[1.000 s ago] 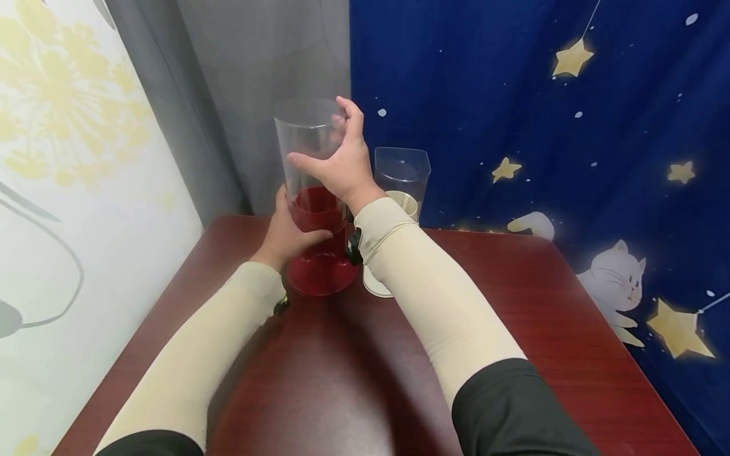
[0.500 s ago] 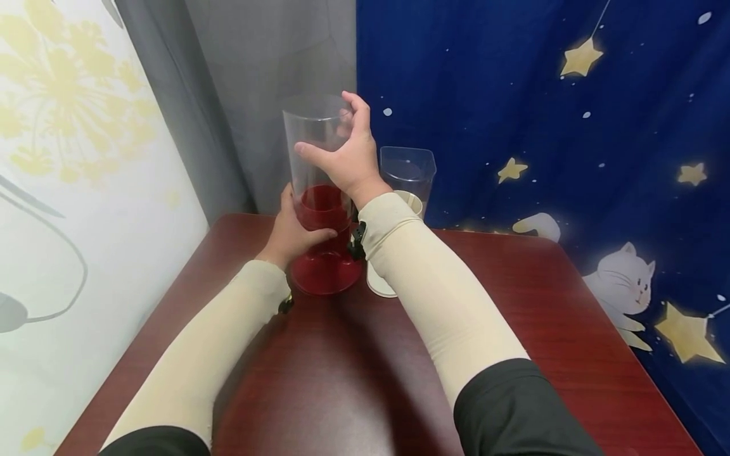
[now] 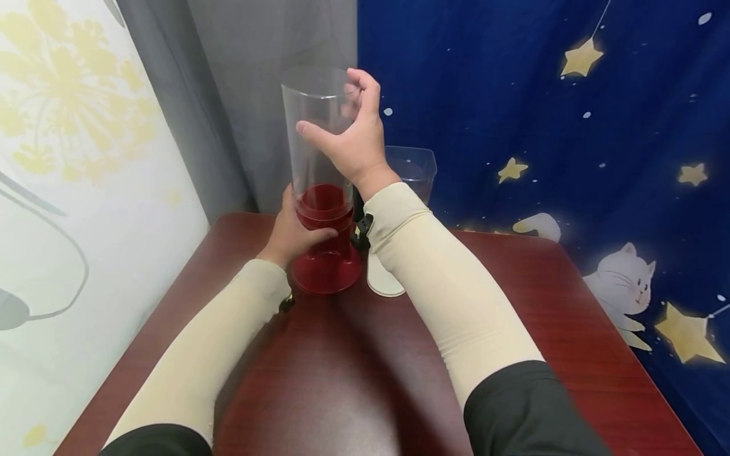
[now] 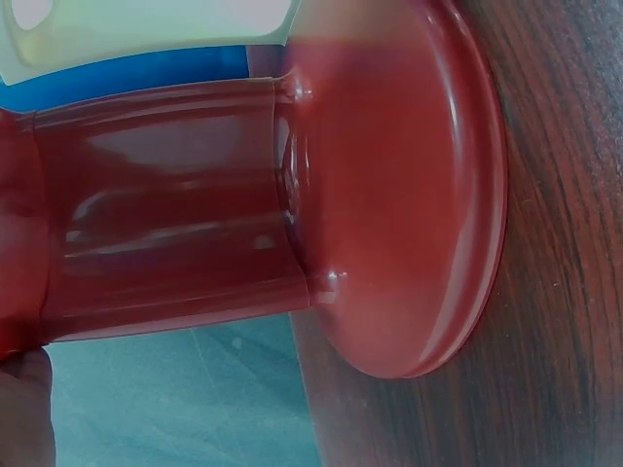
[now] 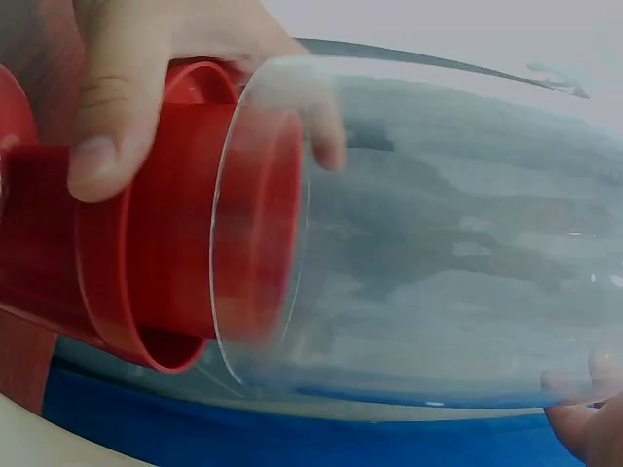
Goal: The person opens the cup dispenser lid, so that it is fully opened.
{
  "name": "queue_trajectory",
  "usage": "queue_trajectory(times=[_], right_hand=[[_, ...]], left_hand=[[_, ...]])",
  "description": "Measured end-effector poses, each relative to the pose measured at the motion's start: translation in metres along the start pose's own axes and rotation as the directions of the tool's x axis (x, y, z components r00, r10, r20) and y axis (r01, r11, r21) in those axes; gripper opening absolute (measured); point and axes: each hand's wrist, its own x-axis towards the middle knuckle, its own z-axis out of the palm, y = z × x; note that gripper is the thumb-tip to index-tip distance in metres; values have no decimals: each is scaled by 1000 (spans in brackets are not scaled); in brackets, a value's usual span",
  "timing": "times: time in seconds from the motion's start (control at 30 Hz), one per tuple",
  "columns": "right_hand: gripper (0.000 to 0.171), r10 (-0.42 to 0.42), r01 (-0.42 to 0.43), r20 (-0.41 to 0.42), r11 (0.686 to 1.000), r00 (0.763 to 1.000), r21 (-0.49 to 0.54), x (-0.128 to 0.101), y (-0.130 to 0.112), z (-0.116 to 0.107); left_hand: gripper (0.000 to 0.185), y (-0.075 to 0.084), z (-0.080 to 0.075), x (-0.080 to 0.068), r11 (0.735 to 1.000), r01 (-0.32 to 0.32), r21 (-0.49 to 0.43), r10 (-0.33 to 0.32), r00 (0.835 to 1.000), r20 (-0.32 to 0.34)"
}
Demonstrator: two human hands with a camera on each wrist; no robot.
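Head view: the left hand (image 3: 291, 234) gripped the neck of the red base (image 3: 327, 269), which stood on the dark wooden table (image 3: 353, 373) near its far left corner. The right hand (image 3: 349, 142) was closed around the upper part of the clear tube (image 3: 316, 136), held upright with its lower end over the base's collar. A cream base (image 3: 383, 282) and a second clear container (image 3: 413, 168) stood just beside it.

Left wrist view: the red base's foot (image 4: 409, 185) rested flat on the table (image 4: 574, 233).

Right wrist view: the tube's rim (image 5: 255, 233) overlapped the red collar (image 5: 165, 263); the left hand's fingers (image 5: 112, 107) wrapped the collar.
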Motion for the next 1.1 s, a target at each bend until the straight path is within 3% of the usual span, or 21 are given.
queue_trajectory(times=[0.17, 0.3, 0.57, 0.8, 1.0, 1.1], right_hand=[[105, -35, 35, -12, 999, 999, 42, 0, -8, -5], [104, -56, 56, -4, 997, 998, 59, -2, -12, -7], [101, -76, 74, 14, 991, 997, 115, -9, -19, -14], [101, -96, 95, 2, 985, 995, 145, -16, -22, -23], [102, -110, 104, 30, 982, 993, 160, -24, -25, -27], [101, -115, 106, 44, 980, 992, 170, -28, -27, -28]], left_hand=[[121, 1, -1, -1, 999, 23, 26, -23, 1000, 0], [114, 1, -1, -1, 999, 0, 55, 0, 1000, -4], [103, -3, -1, 1, 992, -117, 53, 117, 993, 1], [101, -7, 1, 2, 987, -146, 67, 147, 989, -7], [101, -4, 0, 3, 967, -247, 62, 248, 969, -7], [103, -3, -1, 3, 971, -229, 64, 229, 973, 7]])
